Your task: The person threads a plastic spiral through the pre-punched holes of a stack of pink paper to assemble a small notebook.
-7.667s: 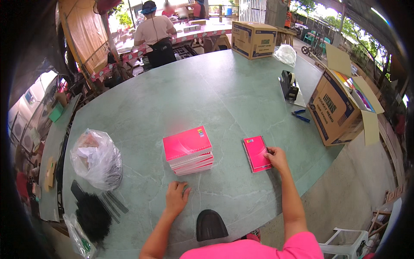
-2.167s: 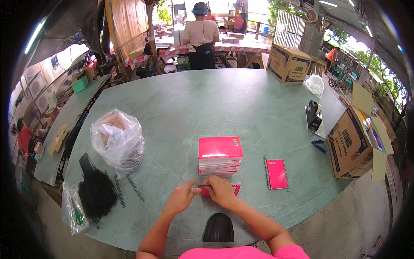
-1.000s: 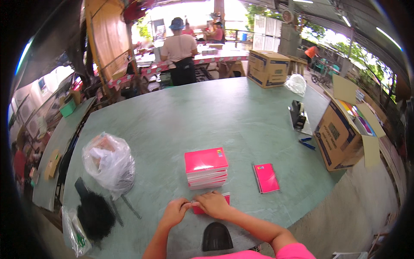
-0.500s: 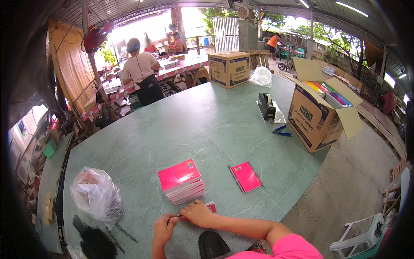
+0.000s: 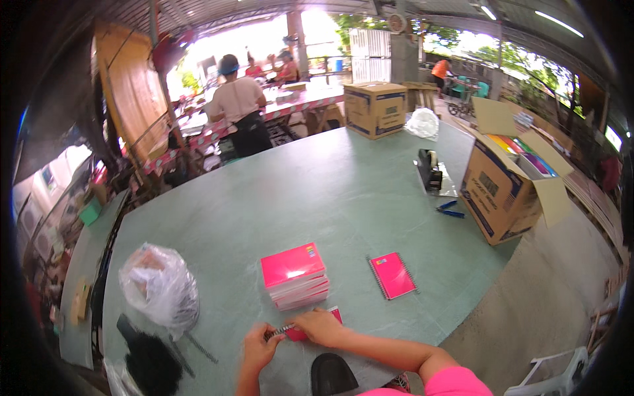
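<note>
My left hand (image 5: 259, 348) pinches one end of a dark spiral coil (image 5: 282, 329), which lies along the edge of a small pink notebook (image 5: 296, 335). Over that notebook is my right hand (image 5: 319, 328), its fingers curled onto the edge by the coil and hiding much of the cover. Just beyond my hands stands a stack of pink notebooks (image 5: 293, 263) with white page edges. To its right lies a single pink notebook (image 5: 394, 276) with a coil along its side. A loose black coil (image 5: 200, 348) rests left of my left hand.
The green table (image 5: 277, 191) carries a clear plastic bag (image 5: 158, 290), a black glove-like item (image 5: 150, 363), a tape dispenser (image 5: 430, 173), blue pliers (image 5: 451, 209), a carton (image 5: 375, 111) and an open carton (image 5: 498, 188) of colourful notebooks. A person (image 5: 238, 105) stands beyond.
The view has shifted, so the whole scene sits further right. More of the coil now shows between my hands, with my left hand slightly apart from the right.
</note>
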### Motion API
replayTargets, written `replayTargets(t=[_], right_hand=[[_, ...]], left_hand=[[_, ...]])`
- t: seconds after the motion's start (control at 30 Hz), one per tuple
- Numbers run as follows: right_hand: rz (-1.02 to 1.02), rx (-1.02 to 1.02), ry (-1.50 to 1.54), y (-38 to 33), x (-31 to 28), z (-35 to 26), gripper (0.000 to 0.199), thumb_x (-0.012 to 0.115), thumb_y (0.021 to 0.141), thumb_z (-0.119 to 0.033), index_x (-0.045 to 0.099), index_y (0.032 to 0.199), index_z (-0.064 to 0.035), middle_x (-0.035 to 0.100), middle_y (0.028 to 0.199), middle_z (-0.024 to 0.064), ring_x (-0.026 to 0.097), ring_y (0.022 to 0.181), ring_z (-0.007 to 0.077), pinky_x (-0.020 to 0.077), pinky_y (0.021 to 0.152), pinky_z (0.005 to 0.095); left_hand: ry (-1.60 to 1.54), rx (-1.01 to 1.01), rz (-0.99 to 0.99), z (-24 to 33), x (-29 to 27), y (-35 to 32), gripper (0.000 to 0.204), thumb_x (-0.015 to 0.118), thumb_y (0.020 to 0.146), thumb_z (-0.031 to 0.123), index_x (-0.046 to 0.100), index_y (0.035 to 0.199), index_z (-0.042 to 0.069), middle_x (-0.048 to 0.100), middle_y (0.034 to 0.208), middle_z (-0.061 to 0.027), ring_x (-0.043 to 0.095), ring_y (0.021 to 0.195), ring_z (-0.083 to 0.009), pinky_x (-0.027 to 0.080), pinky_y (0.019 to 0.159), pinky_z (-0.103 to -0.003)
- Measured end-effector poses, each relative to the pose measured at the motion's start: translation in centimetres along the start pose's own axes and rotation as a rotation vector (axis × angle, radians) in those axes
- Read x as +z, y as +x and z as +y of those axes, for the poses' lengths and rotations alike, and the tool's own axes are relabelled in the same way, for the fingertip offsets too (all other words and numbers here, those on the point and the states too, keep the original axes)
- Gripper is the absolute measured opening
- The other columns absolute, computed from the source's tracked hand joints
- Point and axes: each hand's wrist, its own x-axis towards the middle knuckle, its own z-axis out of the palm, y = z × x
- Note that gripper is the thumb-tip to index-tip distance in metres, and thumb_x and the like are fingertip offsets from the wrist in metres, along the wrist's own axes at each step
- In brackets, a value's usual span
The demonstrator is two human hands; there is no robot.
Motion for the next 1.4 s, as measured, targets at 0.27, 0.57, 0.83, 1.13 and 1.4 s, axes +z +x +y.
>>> replayTargets(t=[0.27, 0.57, 0.83, 1.13, 1.4], right_hand=[[-0.101, 0.118, -0.282, 0.6, -1.6, 0.2, 0.027, 0.061, 0.073, -0.022, 0.058, 0.098, -0.0114, 0.061, 0.082, 0.0056, 0.06, 0.081, 0.0257, 0.0436, 0.071, 0.0406], [0.124, 0.701, 1.187, -2.9, 0.2, 4.5, 0.026, 0.069, 0.075, -0.009, 0.063, 0.098, 0.0, 0.063, 0.088, 0.0035, 0.057, 0.077, 0.0087, 0.0468, 0.07, 0.0253], [0.1, 0.566, 0.949, -1.7, -1.3, 4.7, 0.026, 0.068, 0.076, -0.009, 0.064, 0.1, 0.0013, 0.065, 0.087, 0.0029, 0.055, 0.079, 0.0083, 0.0446, 0.073, 0.0234], [0.104, 0.579, 0.942, -2.1, -0.1, 4.8, 0.027, 0.068, 0.077, -0.008, 0.064, 0.102, 0.0008, 0.065, 0.09, 0.0031, 0.056, 0.081, 0.0082, 0.0445, 0.075, 0.0234], [0.03, 0.56, 0.982, -2.1, 0.0, 4.6, 0.024, 0.066, 0.078, -0.008, 0.065, 0.101, -0.0014, 0.066, 0.09, 0.003, 0.056, 0.081, 0.0088, 0.0448, 0.074, 0.0236]], left_hand=[[0.055, -0.019, -0.08, -1.6, -1.0, -0.1, 0.026, 0.067, 0.076, 0.025, 0.057, 0.089, 0.005, 0.058, 0.075, -0.0121, 0.056, 0.07, -0.0281, 0.044, 0.062, -0.037], [0.204, 0.107, -0.298, 3.5, 4.7, -4.9, 0.039, 0.067, 0.074, 0.031, 0.057, 0.101, 0.006, 0.054, 0.092, -0.0172, 0.053, 0.09, -0.0337, 0.044, 0.075, -0.041], [-0.182, -0.187, 0.217, 5.0, -0.4, -0.7, 0.029, 0.068, 0.069, 0.009, 0.059, 0.096, 0.004, 0.055, 0.089, -0.0149, 0.053, 0.087, -0.0309, 0.043, 0.077, -0.038], [0.118, 0.224, 0.472, 3.9, -0.7, 1.7, 0.03, 0.068, 0.068, 0.002, 0.06, 0.097, 0.007, 0.054, 0.088, -0.0117, 0.053, 0.083, -0.0292, 0.045, 0.073, -0.037], [0.125, 0.258, 0.514, 4.9, -1.3, 1.9, 0.028, 0.068, 0.068, 0.004, 0.06, 0.095, 0.006, 0.052, 0.089, -0.0129, 0.054, 0.079, -0.0304, 0.046, 0.069, -0.036]])
